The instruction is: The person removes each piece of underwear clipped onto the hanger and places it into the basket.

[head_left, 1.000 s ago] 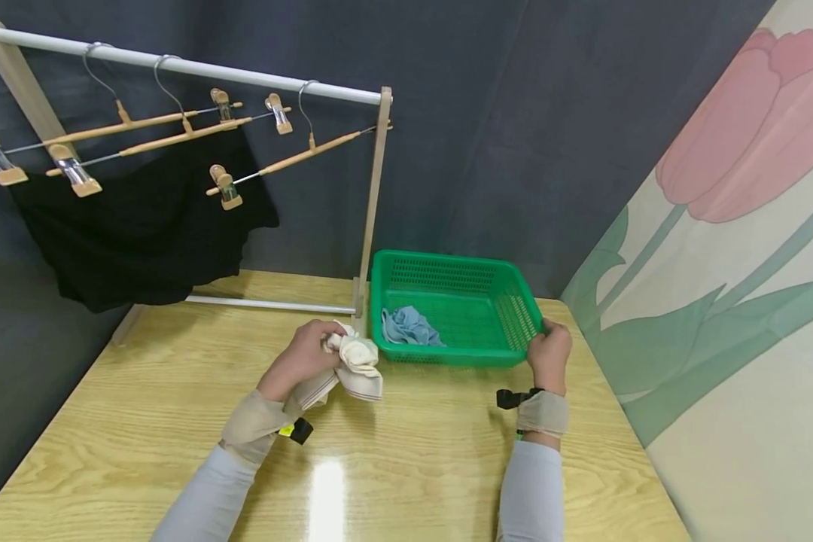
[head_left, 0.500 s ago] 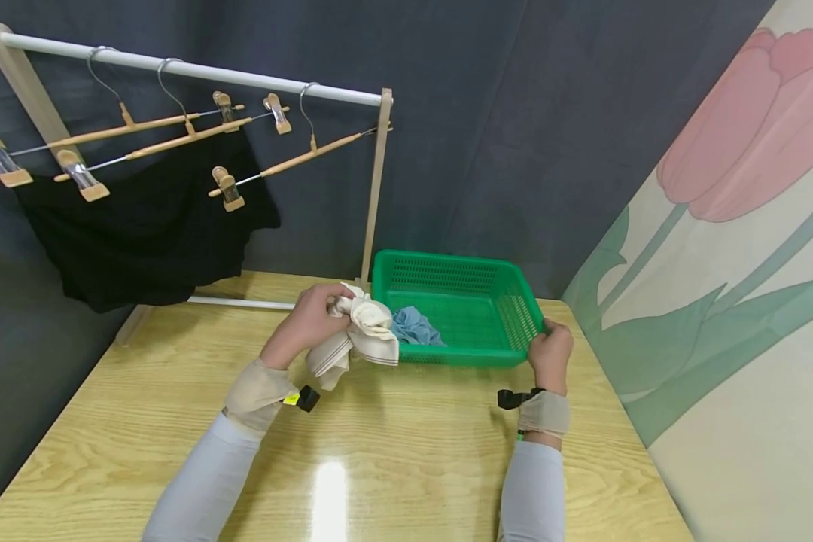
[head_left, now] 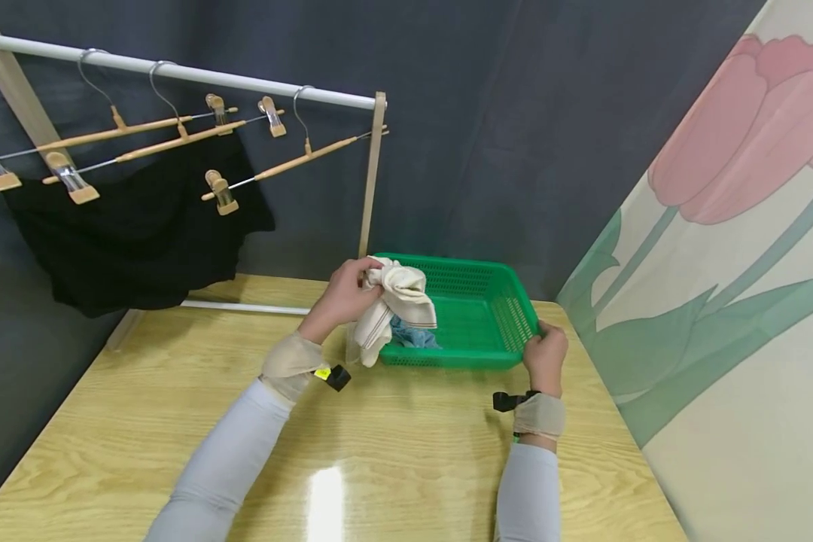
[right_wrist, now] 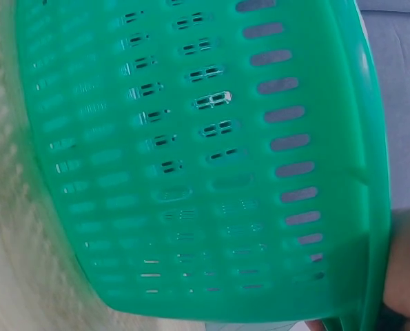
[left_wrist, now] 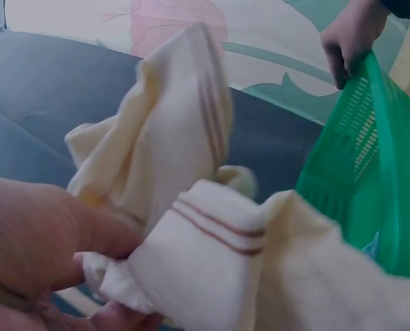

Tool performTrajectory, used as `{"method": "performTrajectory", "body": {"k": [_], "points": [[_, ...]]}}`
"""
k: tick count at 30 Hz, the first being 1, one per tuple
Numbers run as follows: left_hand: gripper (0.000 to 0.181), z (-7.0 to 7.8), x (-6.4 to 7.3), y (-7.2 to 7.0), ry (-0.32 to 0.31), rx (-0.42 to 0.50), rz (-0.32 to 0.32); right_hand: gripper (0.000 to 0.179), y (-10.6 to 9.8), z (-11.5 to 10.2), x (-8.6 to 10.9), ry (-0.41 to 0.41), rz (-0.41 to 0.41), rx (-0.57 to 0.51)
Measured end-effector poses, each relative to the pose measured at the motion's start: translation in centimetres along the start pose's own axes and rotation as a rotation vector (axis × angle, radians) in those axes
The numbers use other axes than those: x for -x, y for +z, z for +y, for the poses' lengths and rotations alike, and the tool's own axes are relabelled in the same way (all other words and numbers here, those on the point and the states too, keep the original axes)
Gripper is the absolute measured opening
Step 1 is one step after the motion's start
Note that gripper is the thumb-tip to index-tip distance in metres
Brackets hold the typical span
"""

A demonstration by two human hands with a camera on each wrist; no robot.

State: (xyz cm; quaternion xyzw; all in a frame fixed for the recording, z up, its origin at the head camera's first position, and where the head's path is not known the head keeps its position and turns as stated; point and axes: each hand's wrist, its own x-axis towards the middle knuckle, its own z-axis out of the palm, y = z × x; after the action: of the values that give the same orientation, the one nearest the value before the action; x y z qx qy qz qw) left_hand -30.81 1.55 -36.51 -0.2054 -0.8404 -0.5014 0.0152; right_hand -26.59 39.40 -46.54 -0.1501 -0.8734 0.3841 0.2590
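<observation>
My left hand pinches a bunched cream cloth with dark stripes over the left end of a green plastic basket. In the left wrist view, thumb and fingers hold a corner of the striped cloth, and its folds stand out loosely beyond them. A crumpled blue cloth lies in the basket's left part, partly hidden behind the cream one. My right hand grips the basket's right rim. The right wrist view is filled by the slotted basket wall, with part of that hand at the lower right edge.
A rack with a white rail stands at the left back. From it hang several wooden clip hangers and a black garment. Behind is a dark curtain; a tulip-painted wall borders the wooden table on the right.
My left hand has carried the cream cloth rightward and up, from beside the basket to over its left end. The right hand keeps its grip on the rim.
</observation>
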Motion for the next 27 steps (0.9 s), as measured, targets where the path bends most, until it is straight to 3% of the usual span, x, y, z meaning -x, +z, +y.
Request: {"method": "performTrajectory", "body": {"k": [4, 8, 13, 17, 20, 24, 27], "points": [[0.036, 0.2, -1.1, 1.3, 0.010, 0.026, 0.111, 0.047, 0.1, 0.0, -0.1, 0.006, -0.004, -0.006], [0.034, 0.0, -1.9, 2.8, 0.076, 0.102, 0.210, 0.047, 0.0, 0.1, -0.1, 0.008, -0.005, -0.011], [0.033, -0.6, -2.2, 4.7, 0.137, 0.156, 0.219, 0.046, 0.0, 0.1, 0.0, 0.021, -0.013, -0.017], [0.035, -1.6, -2.5, 6.0, 0.101, 0.111, 0.203, 0.047, -0.1, 0.0, 0.0, 0.039, -0.023, -0.020], [0.038, -2.3, -2.6, 6.6, 0.026, 0.062, 0.149, 0.047, 0.0, 0.1, 0.1, 0.042, -0.024, -0.021], [0.048, -2.7, -2.5, 6.8, -0.054, -0.036, -0.031, 0.047, 0.1, 0.3, 0.0, 0.039, -0.013, -0.013], [0.052, -3.0, -2.2, 6.9, -0.039, -0.139, -0.173, 0.047, 0.1, 0.4, -0.2, 0.040, -0.010, -0.009]]}}
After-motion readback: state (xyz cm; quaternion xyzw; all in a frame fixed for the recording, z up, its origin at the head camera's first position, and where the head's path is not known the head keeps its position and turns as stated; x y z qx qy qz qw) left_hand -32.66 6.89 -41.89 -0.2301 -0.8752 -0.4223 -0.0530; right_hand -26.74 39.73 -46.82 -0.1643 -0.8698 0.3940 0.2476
